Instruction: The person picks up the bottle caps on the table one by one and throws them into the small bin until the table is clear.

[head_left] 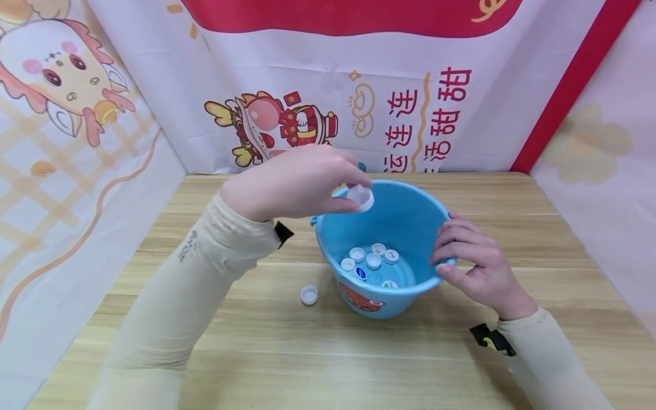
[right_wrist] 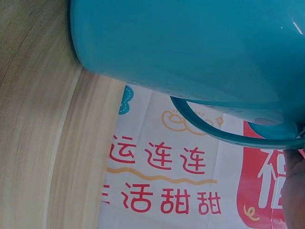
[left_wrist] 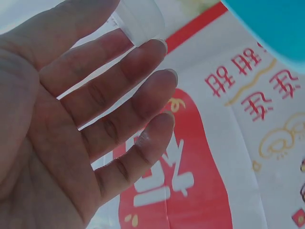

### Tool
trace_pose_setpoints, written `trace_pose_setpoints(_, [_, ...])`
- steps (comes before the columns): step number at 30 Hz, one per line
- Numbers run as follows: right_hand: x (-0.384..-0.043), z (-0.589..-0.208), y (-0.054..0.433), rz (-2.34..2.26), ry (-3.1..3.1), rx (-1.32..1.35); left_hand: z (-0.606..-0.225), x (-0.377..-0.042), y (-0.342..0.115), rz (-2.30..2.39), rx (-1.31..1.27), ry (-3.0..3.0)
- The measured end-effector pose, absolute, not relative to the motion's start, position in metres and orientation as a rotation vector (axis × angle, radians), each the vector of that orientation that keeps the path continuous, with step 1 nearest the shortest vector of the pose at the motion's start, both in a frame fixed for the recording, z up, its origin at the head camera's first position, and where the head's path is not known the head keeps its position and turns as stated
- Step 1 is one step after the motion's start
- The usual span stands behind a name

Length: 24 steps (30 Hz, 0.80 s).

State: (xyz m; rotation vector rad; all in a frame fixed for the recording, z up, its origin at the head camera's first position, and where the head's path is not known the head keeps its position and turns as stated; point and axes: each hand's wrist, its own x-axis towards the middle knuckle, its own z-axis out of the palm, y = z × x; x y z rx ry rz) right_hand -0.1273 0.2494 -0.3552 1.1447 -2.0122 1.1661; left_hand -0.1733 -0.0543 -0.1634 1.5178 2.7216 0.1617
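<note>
My left hand pinches a white bottle cap between thumb and fingers, over the left part of the bucket's mouth. In the left wrist view the cap looks translucent at the fingertips, and the other fingers are spread. A light blue bucket stands on the table, tilted a little toward me. My right hand grips its right rim, fingers over the edge and thumb outside. Several bottle caps lie on the bucket's bottom, mostly white, one with a blue top.
Another white cap lies on the wooden table, just left of the bucket. The bucket's blue handle hangs along its far side. Printed cloth walls enclose the table at the back and both sides.
</note>
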Motion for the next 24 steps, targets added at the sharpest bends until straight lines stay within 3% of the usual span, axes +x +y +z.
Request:
trace_pose_setpoints(11, [-0.129, -0.354, 0.25, 1.157, -2.007, 1.144, -0.154, -0.182, -0.013, 0.16, 1.656, 2.626])
trace_pose_setpoints(24, [-0.128, -0.351, 0.248, 1.168, -1.978, 1.163, -0.153, -0.188, 0.005, 0.11, 1.67, 2.632])
